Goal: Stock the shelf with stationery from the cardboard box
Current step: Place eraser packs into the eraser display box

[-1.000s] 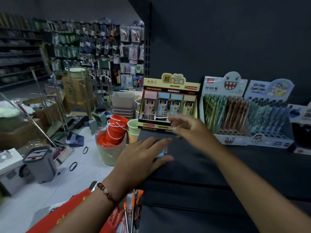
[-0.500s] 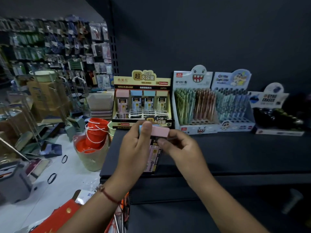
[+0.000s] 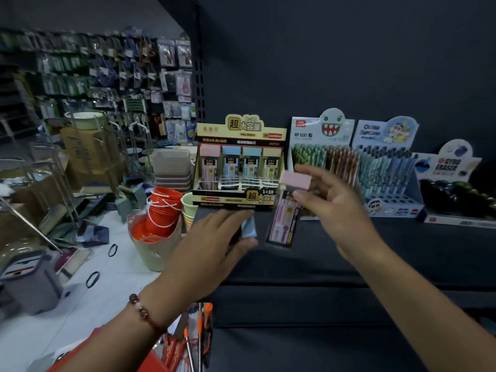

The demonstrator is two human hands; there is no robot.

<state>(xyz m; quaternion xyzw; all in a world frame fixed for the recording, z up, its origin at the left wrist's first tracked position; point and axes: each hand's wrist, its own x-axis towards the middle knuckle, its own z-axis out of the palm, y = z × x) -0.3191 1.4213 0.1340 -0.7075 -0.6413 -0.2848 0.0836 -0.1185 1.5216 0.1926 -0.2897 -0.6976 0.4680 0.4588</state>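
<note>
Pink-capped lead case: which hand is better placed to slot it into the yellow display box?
Right. The right hand already pinches the pink-capped case just in front of the display box; the left hand holds a blue-capped one lower down.

This was a shop: retail display boxes of pencil leads (image 3: pixel 239 167), pens (image 3: pixel 324 154) and erasers (image 3: pixel 453 183) stood on a dark shelf (image 3: pixel 375 253), with packaged goods hanging on racks (image 3: pixel 107 76) behind stacked red buckets (image 3: pixel 161 208)

Bare shelf (image 3: pixel 349 253) front; display boxes (image 3: pixel 240 162) block the back.
</note>
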